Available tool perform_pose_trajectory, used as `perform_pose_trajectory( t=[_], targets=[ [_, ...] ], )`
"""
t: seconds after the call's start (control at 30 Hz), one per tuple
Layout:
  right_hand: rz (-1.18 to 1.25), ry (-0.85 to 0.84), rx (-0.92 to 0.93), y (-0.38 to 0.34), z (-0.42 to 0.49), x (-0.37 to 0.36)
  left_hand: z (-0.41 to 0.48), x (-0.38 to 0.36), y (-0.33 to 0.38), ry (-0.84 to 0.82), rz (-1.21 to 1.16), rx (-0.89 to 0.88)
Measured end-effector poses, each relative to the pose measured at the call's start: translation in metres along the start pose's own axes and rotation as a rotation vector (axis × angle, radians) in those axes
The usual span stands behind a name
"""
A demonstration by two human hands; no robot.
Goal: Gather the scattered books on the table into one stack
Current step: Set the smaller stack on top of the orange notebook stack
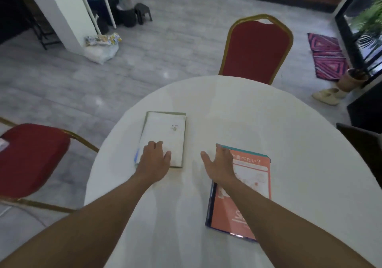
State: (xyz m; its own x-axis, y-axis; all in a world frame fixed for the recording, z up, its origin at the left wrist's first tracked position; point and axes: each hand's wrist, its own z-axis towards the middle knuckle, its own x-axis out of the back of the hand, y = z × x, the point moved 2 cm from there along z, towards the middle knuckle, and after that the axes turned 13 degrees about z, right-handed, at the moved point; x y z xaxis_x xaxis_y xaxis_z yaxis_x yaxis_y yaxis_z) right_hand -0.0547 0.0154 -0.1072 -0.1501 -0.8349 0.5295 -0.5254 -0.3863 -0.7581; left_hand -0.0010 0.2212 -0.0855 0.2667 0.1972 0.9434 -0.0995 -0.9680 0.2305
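Round white tabletop (248, 112), seen from above by the person at its near edge. Item one: white book (165, 131), lying flat left of centre, long side running near to far, a small dark mark on its cover; a sliver of blue shows under its near left corner, too little to tell what it belongs to. Left hand (154, 159) rests palm down on the near end of this book, fingers loosely curled over the cover, thumb spread to the right and reaching onto the cover; it presses rather than grips. Left forearm runs bare from the near left corner of the view straight to the book. Item two: orange book (254, 183), flat at the right, cover printed with white panels and lettering, lying on top of at least one other volume whose teal edge shows at the far end and dark blue edge along the left and near sides. Right hand (220, 163) lies at the far left corner of this pile, palm turned leftward and down, fingers extended together over the corner, thumb spread wide to the left above bare tabletop; it pinches nothing. Right forearm crosses the orange cover diagonally. The two lots lie well apart, bare tabletop between the hands. Surroundings: red chair (258, 48) at the far side, second red chair (31, 160) at the left, grey tiled floor (144, 61).
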Motion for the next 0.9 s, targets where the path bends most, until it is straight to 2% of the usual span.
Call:
perform_pose_trajectory(
  t=[0.1, 0.2, 0.27, 0.4, 0.57, 0.77, 0.9],
  targets=[
    [0.075, -0.077, -0.013, -0.018, 0.015, -0.031, 0.017, 0.005, -0.036, 0.022, 0.055, 0.118],
    [0.101, -0.123, -0.046, -0.03, 0.029, -0.059, 0.035, 0.002, -0.061, -0.049, 0.03, 0.239],
    [0.105, -0.139, -0.082, -0.036, 0.037, -0.074, 0.045, -0.005, -0.072, -0.118, -0.026, 0.3],
    [0.131, -0.119, -0.123, -0.047, 0.046, -0.096, 0.06, -0.015, -0.075, -0.209, -0.156, 0.314],
    [0.2, -0.129, -0.258, -0.048, 0.061, -0.098, 0.069, -0.011, -0.076, -0.284, -0.432, 0.479],
    [0.428, -0.341, -0.373, -0.037, 0.058, -0.081, 0.054, -0.018, -0.086, -0.403, -0.656, 0.469],
    [0.455, -0.373, -0.276, -0.028, 0.04, -0.074, 0.025, -0.003, -0.075, -0.362, -0.75, 0.418]
  ],
)
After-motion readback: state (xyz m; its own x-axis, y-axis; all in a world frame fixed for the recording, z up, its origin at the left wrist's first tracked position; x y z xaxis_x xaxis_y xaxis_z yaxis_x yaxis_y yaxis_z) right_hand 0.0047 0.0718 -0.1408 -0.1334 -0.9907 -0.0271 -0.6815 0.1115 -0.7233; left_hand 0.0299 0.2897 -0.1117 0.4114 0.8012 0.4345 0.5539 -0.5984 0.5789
